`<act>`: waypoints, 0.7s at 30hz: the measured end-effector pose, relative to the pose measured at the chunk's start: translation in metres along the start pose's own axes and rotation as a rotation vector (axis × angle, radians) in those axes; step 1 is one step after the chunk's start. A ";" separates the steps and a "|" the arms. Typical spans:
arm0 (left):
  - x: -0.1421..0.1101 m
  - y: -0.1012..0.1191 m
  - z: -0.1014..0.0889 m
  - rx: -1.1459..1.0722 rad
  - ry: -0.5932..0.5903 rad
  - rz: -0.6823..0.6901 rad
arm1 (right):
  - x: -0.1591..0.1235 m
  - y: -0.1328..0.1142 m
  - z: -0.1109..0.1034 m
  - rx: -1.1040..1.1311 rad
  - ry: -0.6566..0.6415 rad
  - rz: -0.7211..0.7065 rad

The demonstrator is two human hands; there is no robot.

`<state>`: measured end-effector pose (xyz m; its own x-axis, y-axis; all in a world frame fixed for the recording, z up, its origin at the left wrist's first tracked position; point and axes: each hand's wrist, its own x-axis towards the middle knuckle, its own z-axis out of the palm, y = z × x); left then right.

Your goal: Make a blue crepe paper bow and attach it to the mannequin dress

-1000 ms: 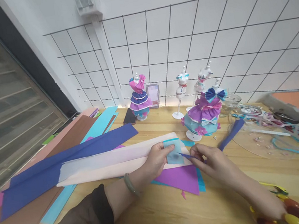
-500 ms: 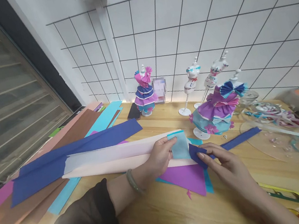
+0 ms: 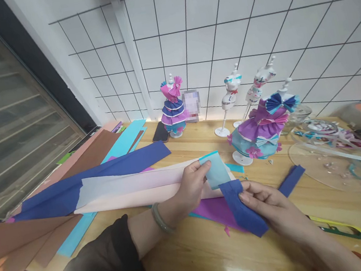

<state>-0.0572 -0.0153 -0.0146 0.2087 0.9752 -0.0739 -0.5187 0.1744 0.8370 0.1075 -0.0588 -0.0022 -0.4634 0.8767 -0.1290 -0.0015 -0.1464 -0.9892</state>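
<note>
My left hand (image 3: 191, 183) pinches a small light-blue piece of crepe paper (image 3: 216, 172) between thumb and fingers. In my right hand (image 3: 266, 199) is a dark-blue crepe paper strip (image 3: 243, 211), gripped near its top edge. That edge meets or overlaps the lower end of the light-blue piece. Another dark-blue stretch of paper (image 3: 292, 181) shows past my right hand; whether it belongs to the same strip is hidden. Beneath my hands lie a long pale pink sheet (image 3: 133, 185) and a purple sheet (image 3: 212, 212).
Small dress forms (image 3: 175, 109) stand at the back, two wearing layered paper dresses (image 3: 258, 135). A phone (image 3: 160, 131) lies behind. Brown paper (image 3: 30, 242) and a dark-blue sheet (image 3: 105, 174) spread leftward. Scissors with yellow-and-green handles (image 3: 343, 228) and a clear round tray (image 3: 321, 171) are at right.
My right hand has turned the dark-blue strip so its broad face hangs down below the light-blue piece, nearer to me. The light-blue piece has tilted slightly. The camera view has shifted a little.
</note>
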 end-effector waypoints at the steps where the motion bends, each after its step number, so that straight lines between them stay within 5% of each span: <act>1: -0.001 -0.001 0.001 0.007 -0.005 -0.019 | 0.000 0.000 0.001 -0.008 -0.021 -0.011; 7: -0.005 -0.011 0.004 0.068 0.014 -0.051 | -0.005 -0.003 0.007 -0.136 0.084 -0.104; 15: 0.002 -0.018 -0.002 0.162 0.006 0.022 | -0.019 -0.020 0.019 -0.273 -0.120 -0.086; 21: -0.012 -0.010 0.012 -0.005 -0.117 -0.092 | -0.007 -0.008 0.012 -0.165 0.077 -0.090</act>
<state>-0.0445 -0.0305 -0.0150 0.3509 0.9325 -0.0860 -0.4967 0.2632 0.8270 0.1003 -0.0697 0.0072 -0.3988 0.9162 -0.0384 0.1086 0.0056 -0.9941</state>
